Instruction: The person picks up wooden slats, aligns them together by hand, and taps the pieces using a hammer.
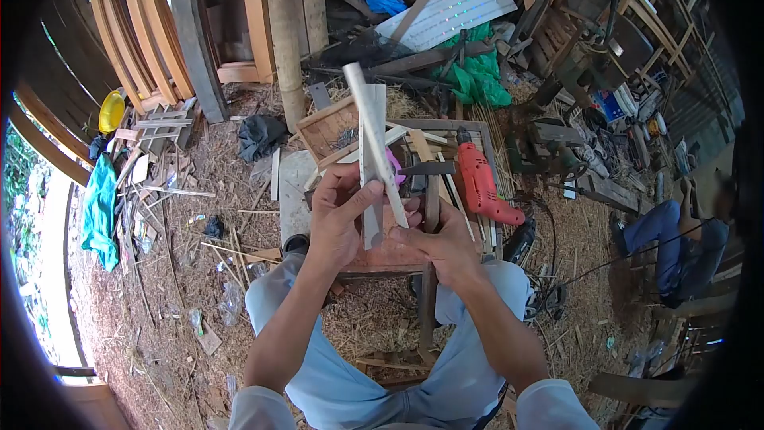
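My left hand (337,216) is closed on a flat grey-white strip (372,123), held upright, with the thumb across its face. In my right hand (440,248), the lower end of a slim pale wooden stick (372,129) is pinched. This stick leans up and left across the strip and appears to touch it. A hammer (428,168) is just beyond my right hand; its handle passes behind the fingers and sticks out toward my lap. Whether that hand also touches the handle, I cannot tell. Under both hands is a low wooden bench (390,258).
A red power drill (485,179) lies on the bench's right side. At its far left is a wooden tray (330,129) with nails. Wood scraps and shavings cover the ground (171,271). Another person (676,243) sits at the right. Planks (199,40) stand at the back left.
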